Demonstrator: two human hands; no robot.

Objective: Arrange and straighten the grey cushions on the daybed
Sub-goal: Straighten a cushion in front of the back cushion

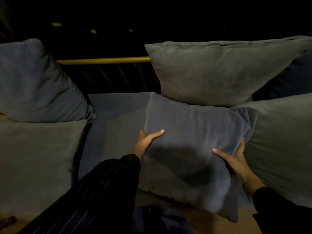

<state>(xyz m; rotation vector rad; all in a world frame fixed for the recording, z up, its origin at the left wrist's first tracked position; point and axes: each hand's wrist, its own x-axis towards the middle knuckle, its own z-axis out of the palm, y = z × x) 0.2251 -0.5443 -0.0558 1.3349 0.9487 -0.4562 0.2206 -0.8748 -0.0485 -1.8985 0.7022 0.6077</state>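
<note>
A small blue-grey cushion (194, 125) is held up over the front of the daybed seat (114, 114). My left hand (146, 141) grips its left edge, thumb on the front face. My right hand (234, 159) grips its lower right edge. Behind it a large grey cushion (219, 71) leans against the back rail. Another large grey cushion (283, 146) lies at the right, touching the held one. At the left, one grey cushion (35, 85) stands tilted in the corner and another (37, 162) lies flat in front of it.
A gold metal back rail (104, 60) with slanted bars runs behind the seat in the gap between the cushions. Beyond it all is dark. Brown floor (202, 222) shows below the daybed's front edge.
</note>
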